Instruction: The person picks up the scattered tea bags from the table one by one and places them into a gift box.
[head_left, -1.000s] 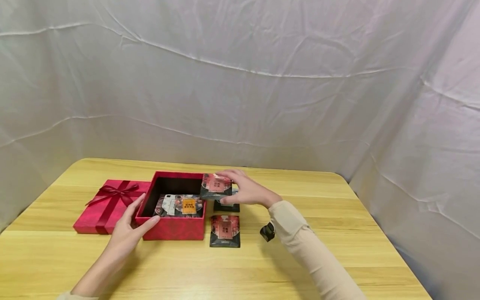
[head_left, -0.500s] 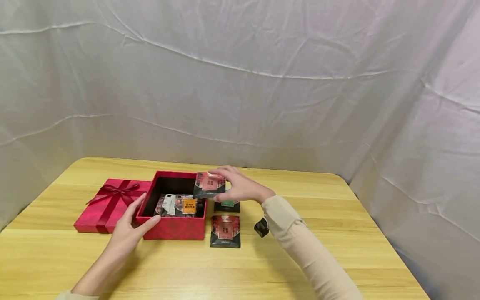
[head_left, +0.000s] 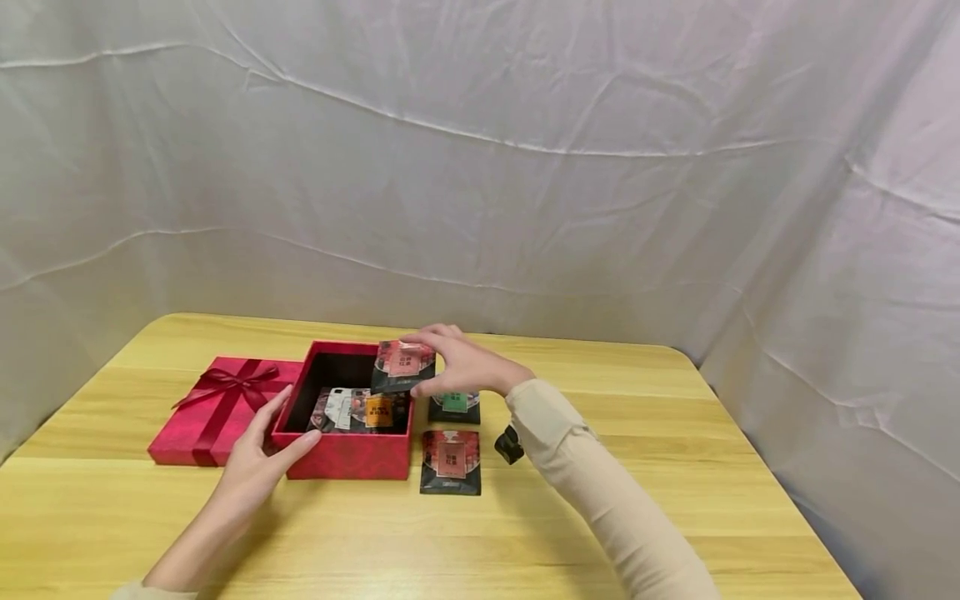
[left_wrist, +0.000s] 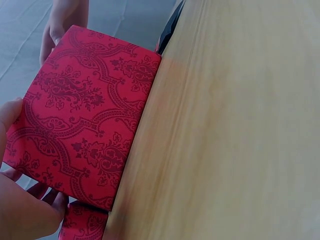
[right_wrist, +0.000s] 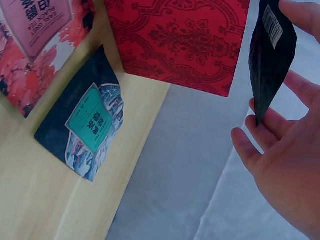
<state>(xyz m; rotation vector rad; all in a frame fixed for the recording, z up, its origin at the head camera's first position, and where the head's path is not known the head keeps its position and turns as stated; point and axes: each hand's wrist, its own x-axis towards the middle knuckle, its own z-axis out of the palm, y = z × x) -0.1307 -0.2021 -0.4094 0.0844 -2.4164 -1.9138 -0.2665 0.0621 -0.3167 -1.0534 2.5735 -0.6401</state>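
Note:
My right hand (head_left: 480, 367) pinches a dark pink-labelled tea sachet (head_left: 402, 360) above the right side of an open red gift box (head_left: 348, 458). From the right wrist view, the dark back of that sachet (right_wrist: 272, 55), with its barcode, lies between my thumb and fingers. At the box's near left corner my left hand (head_left: 251, 467) holds on, thumb at the front rim and fingers along the left side. Inside lie several sachets, one with an orange label (head_left: 378, 411) and one with a white label (head_left: 341, 409); the box's right part is partly hidden behind the held sachet.
Right of the box lie a green-labelled sachet (head_left: 455, 404) and a pink-labelled sachet (head_left: 450, 462) on the wooden table (head_left: 675, 517). The red lid (head_left: 217, 408), tied with a ribbon bow, sits to the left. Grey cloth (head_left: 480, 208) hangs behind.
My right hand has carried the pink-labelled sachet leftward, from beside the box's right edge to over its opening. More of the green-labelled sachet shows. The left hand stays at the corner.

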